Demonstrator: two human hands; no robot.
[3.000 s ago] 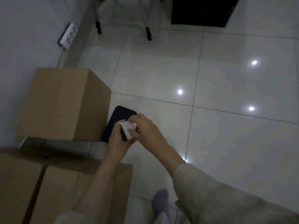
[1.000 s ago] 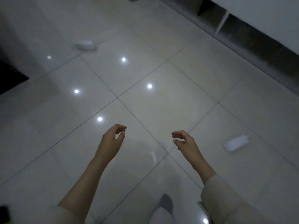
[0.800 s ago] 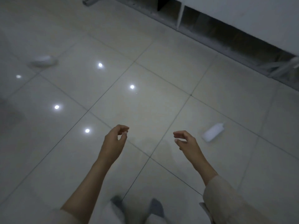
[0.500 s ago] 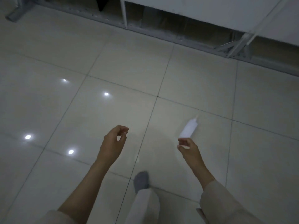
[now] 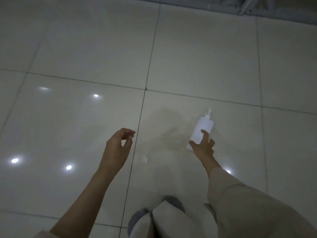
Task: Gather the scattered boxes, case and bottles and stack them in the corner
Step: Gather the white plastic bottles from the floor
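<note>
Glossy pale tile floor (image 5: 197,54) filled nearly the whole view, and we saw small round light reflections (image 5: 68,167) scattered across its left half. Just left of centre our left hand (image 5: 116,148) hung above the tiles with its fingers loosely curled and the thumb near the forefinger, holding nothing; its bare forearm ran down to the near left corner. Below centre, at the near edge, a grey slipper (image 5: 139,219) and a light trouser leg (image 5: 171,220) showed. Right of centre a white bottle (image 5: 202,129) lay on its side on the floor, its pump nozzle pointing to the far side. Our right hand (image 5: 203,148) was at the bottle's near end, fingers spread, with the forefinger lying on the body and the thumb at the left edge; we could not tell whether they had closed round it. A beige sleeve (image 5: 240,200) covered that arm. A grey metal frame (image 5: 248,6) crossed the far right corner.
</note>
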